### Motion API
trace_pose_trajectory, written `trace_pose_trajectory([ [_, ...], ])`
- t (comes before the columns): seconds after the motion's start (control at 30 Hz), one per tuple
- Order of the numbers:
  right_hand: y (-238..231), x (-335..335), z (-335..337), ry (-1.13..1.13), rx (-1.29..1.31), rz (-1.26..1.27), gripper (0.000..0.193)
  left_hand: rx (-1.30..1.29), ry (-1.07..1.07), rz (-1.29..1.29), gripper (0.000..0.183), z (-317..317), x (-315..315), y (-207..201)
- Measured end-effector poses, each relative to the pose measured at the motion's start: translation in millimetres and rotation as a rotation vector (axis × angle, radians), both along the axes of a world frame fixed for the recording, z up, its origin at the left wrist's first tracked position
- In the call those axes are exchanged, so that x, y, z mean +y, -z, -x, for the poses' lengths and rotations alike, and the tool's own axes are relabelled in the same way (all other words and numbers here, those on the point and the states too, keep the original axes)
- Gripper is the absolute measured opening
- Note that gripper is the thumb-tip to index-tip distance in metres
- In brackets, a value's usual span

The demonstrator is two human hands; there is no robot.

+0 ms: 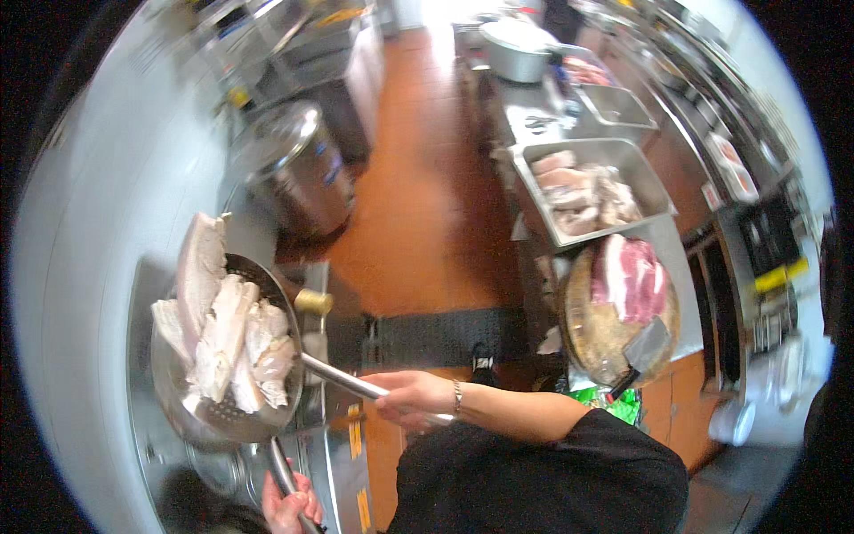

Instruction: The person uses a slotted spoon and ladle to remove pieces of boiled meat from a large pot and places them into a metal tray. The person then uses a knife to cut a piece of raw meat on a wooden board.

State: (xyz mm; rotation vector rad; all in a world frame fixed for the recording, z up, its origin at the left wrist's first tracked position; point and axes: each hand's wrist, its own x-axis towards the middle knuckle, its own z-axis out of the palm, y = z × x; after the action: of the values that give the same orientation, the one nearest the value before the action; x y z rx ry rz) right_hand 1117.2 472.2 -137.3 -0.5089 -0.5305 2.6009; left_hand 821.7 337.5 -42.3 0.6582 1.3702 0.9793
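A wide perforated metal strainer (233, 422), heaped with pale slabs of cooked-looking meat (227, 334), is held over the steel stove or counter on the left. My right hand (414, 398) is closed around its long metal handle (342, 377). My left hand (290, 505) grips a second metal handle (283, 465), which runs up to the strainer's near edge. Whether that handle belongs to the strainer or to a vessel under it, I cannot tell. Beneath the meat, most of the strainer's bowl is hidden.
A tall lidded steel pot (301, 169) stands farther left. On the right-hand counter, a steel tray (578, 238) holds more pale meat. Nearer, a round chopping board (587, 334) carries raw meat (630, 278) and a cleaver (648, 345). Reddish tiled floor (418, 214) runs between.
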Motion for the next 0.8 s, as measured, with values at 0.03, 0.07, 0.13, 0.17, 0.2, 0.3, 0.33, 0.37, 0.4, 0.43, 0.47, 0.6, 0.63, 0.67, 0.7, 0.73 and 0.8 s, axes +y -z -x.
trace_pose_trajectory([
  [0.03, -1.7, -7.3, -40.2, 0.088, 0.017, -0.007, 0.056, -0.02, -0.019, 0.036, 0.049, -31.9, 10.5, -2.4],
  [0.07, -1.1, -0.5, -79.6, 0.151, 0.021, -0.009, 0.056, -0.031, -0.039, 0.034, 0.046, -63.2, 33.6, 1.2],
  [0.13, 5.9, 10.5, -164.3, 0.362, -0.18, -0.155, 0.058, -0.108, 0.229, 0.093, 0.06, -117.4, 94.6, 4.9],
  [0.17, 9.2, 11.5, -206.6, 0.449, -0.198, -0.124, 0.059, -0.181, 0.322, 0.106, 0.06, -146.3, 122.5, 8.9],
  [0.2, 11.8, 9.2, -245.7, 0.561, -0.364, -0.267, 0.06, -0.256, 0.413, 0.12, 0.06, -175.6, 150.3, 13.1],
  [0.3, 18.4, -17.4, -338.5, 0.955, -0.568, -0.22, 0.068, -0.193, 0.654, 0.147, 0.058, -260.3, 221.4, 18.6],
  [0.33, 19.9, -26.9, -363.6, 1.018, -0.675, -0.17, 0.069, -0.127, 0.744, 0.123, 0.062, -286.7, 243.2, 17.9],
  [0.37, 22.7, -39.3, -384.3, 1.126, -0.729, -0.214, 0.07, -0.075, 0.816, 0.116, 0.054, -316.1, 264.8, 19.0],
  [0.4, 25.9, -51.4, -400.2, 1.225, -0.783, -0.235, 0.07, -0.025, 0.879, 0.116, 0.046, -345.9, 286.7, 20.5],
  [0.43, 31.0, -58.9, -413.6, 1.305, -0.921, -0.272, 0.07, 0.104, 0.999, 0.026, 0.041, -376.6, 306.3, 22.8],
  [0.47, 36.7, -66.4, -419.7, 1.422, -1.005, -0.297, 0.07, 0.128, 1.071, 0.014, 0.038, -408.3, 324.8, 26.9],
  [0.6, 64.3, -77.3, -434.4, 1.559, -1.492, -0.353, 0.067, 0.337, 1.259, -0.12, 0.04, -528.7, 360.9, 67.1],
  [0.63, 70.0, -76.0, -439.5, 1.591, -1.713, -0.472, 0.067, 0.492, 1.222, -0.167, 0.042, -553.9, 358.2, 82.6],
  [0.67, 72.6, -85.2, -437.8, 1.385, -1.641, -0.06, 0.064, 0.554, 1.182, -0.21, 0.045, -573.3, 352.6, 97.4],
  [0.7, 76.2, -83.0, -440.8, 1.415, -1.678, -0.083, 0.065, 0.62, 1.203, -0.317, 0.048, -585.8, 349.3, 107.8],
  [0.73, 77.8, -83.2, -443.2, 1.459, -1.692, -0.109, 0.066, 0.732, 1.212, -0.391, 0.051, -596.6, 346.1, 116.8],
  [0.8, 77.2, -90.5, -446.2, 1.363, -1.734, -0.046, 0.068, 0.785, 1.18, -0.477, 0.059, -606.9, 342.9, 128.8],
])
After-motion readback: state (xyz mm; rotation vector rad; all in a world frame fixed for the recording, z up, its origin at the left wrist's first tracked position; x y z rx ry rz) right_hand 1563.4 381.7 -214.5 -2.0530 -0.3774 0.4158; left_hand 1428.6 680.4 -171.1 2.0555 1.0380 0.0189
